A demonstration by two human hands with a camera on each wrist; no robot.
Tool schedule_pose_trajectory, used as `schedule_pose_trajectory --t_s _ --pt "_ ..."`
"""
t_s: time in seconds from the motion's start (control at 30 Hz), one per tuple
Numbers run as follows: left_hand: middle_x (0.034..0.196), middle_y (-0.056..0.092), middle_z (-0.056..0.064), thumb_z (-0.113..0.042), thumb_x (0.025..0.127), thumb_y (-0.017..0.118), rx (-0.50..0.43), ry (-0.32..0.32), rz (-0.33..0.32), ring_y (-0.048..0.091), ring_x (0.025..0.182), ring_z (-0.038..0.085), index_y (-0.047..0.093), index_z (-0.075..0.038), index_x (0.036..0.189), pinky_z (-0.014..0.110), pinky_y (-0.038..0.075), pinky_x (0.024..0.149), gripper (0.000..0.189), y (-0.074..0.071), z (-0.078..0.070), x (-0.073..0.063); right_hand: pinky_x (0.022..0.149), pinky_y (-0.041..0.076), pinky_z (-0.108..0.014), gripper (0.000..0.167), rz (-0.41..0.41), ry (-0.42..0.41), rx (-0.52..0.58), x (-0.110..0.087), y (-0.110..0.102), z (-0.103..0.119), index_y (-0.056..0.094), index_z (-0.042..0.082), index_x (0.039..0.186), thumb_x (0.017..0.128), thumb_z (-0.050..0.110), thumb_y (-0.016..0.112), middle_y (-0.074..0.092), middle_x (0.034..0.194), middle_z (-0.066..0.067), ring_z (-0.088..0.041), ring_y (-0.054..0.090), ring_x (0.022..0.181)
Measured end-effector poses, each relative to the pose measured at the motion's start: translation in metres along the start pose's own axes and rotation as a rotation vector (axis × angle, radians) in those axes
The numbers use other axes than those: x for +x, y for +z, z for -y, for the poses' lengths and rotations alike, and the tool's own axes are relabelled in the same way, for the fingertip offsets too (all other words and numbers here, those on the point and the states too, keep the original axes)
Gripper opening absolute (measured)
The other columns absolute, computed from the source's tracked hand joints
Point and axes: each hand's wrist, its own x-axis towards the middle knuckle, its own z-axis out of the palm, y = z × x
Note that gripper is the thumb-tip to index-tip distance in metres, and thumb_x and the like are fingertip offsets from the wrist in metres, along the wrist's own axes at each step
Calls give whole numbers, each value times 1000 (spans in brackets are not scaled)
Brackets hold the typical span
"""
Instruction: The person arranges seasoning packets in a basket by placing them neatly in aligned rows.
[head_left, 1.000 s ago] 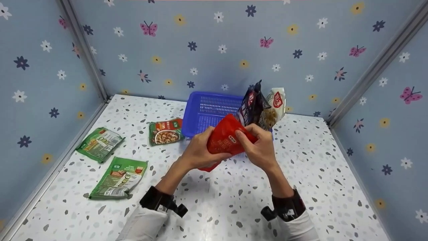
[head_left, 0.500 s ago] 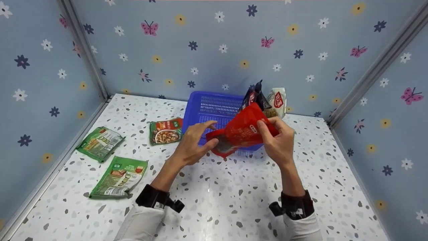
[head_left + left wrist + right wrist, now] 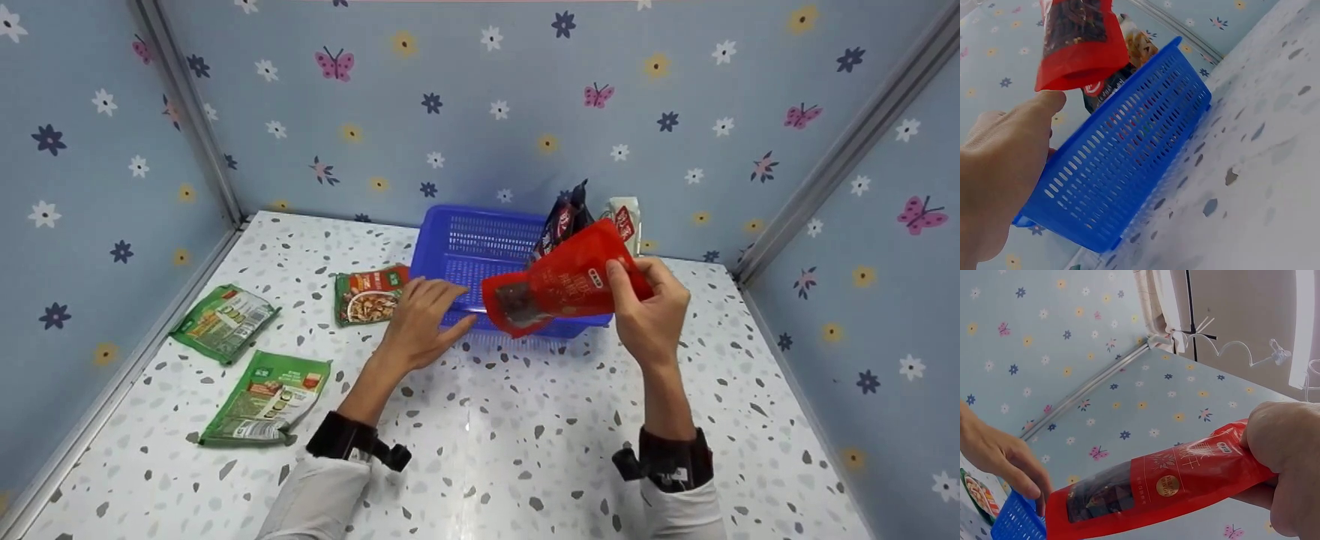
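Above the right half of the slotted blue basket, as seen from the head, holds the red windowed pouch in midair, aslant, with the window end lower to the left and the printed top end higher to the right. Pinched at that top end between thumb and fingers of the right hand, probably to let the filled body hang free of the palm. By the near left part of the basket rim, with thumb and fingers apart, holds nothing in the left hand; perhaps placed there to have rim and pouch both within reach. Cannot tell whether touching the rim. At the far right of the basket, note the black packet and the white packet, seemingly stood on end to save room, partly hidden behind the pouch. Just left of the basket, on the speckled white tabletop, find the red-and-green bowl-print packet, lying flat. Farther left, well apart from the basket, see the far green packet and the near green packet, both flat, perhaps spread out for easy picking.
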Motion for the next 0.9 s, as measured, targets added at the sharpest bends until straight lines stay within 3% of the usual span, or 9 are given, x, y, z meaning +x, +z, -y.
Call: schedule_pose_trajectory --t_s 0.4,0.7,0.9 --pt "139 80 12 -49 112 67 111 -25 49 71 135 36 74 -13 142 65 33 136 47 13 7 -6 79 65 -19 16 -5 -4 28 0 2 1 75 -11 107 106 6 76 81 104 -28 -4 78 86" --pt "131 82 10 -35 117 62 161 8 1 75 125 34 76 -12 137 62 39 132 34 18 7 -4 82 65 -18 16 -12 12 3 -1 2 0 75 -10 111 106 6 76 81 108 -27 -1 77 90" --pt "126 83 11 -34 117 61 166 6 -10 75 120 34 76 -12 136 59 43 129 33 20 8 -4 82 66 -18 16 -26 22 8 -2 6 0 76 -9 110 106 6 77 82 110 -27 1 78 91"
